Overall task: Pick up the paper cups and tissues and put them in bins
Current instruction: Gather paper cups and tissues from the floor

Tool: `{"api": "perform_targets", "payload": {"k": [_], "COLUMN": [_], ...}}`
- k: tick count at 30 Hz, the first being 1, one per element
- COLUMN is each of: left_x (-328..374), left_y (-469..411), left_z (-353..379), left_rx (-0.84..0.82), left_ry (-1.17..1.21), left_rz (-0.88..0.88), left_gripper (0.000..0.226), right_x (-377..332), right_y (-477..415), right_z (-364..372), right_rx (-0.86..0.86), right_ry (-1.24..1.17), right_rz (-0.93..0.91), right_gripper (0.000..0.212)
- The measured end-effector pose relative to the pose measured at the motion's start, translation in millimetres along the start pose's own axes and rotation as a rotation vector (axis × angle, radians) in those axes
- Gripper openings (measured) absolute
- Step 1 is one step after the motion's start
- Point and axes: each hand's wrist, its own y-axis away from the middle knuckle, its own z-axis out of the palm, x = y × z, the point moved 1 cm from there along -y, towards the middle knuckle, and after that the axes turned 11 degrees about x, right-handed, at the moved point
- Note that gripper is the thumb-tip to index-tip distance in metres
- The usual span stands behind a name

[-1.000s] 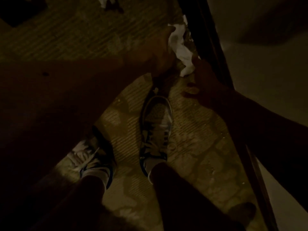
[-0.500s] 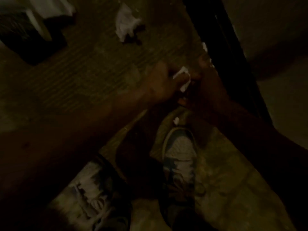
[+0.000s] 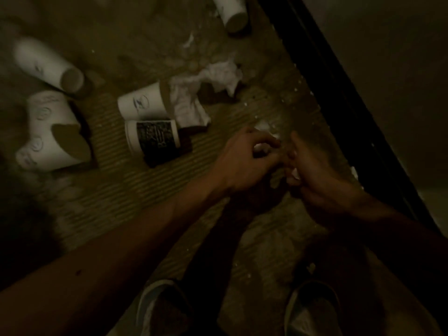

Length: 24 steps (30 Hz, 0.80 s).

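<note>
Here, near the printed cup [image 3: 152,138], the left hand [image 3: 244,161] clutches a tissue [image 3: 260,147]; the right hand [image 3: 315,173] pinches a scrap [image 3: 295,174].

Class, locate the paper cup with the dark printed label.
Head view, left of centre: the dark-label cup lies on its side just below a white cup, left of the left hand.

Both bare forearms reach forward and down, wrists converging, hands almost touching; left hand [image 3: 242,163] knuckles-up, fingers curled round a crumpled white tissue wad [image 3: 260,147]; right hand [image 3: 317,173] just beside it, fingers pinching a small white tissue scrap [image 3: 296,175]. Dim light, finger detail unclear.
</note>
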Motion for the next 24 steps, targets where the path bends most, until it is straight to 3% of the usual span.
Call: {"api": "perform_targets", "payload": {"k": [2, 7, 12, 14, 22, 24], "left_x": [-5, -15, -17, -19, -6, 0], "left_y": [-12, -35, -36, -31, -18, -18], "left_z": [-4, 6, 12, 11, -20, -27], "left_rx": [-0.009, -0.279, -0.166, -0.132, 0.052, 0.072], "left_ry": [-0.084, -0.41, -0.478, -0.465, 0.249, 0.398], "left_rz": [0.009, 0.057, 0.174, 0.139, -0.202, -0.267], "left_gripper": [0.032, 0.041, 0.026, 0.022, 0.009, 0.027], "right_x": [-4, -18, -16, -14, -16, -22], "right_y": [-6, -10, -12, -10, -10, -9], "right_z": [-5, -11, -8, -6, 21, 29], "right_rx": [0.017, -0.055, -0.081, -0.076, -0.154, -0.218], "right_ry": [-0.008, -0.024, 0.026, 0.029, -0.149, -0.215], "right_rz": [0.01, 0.118, 0.138, 0.149, 0.203, 0.221], "right_gripper": [0.049, 0.041, 0.043, 0.043, 0.043, 0.043]}}
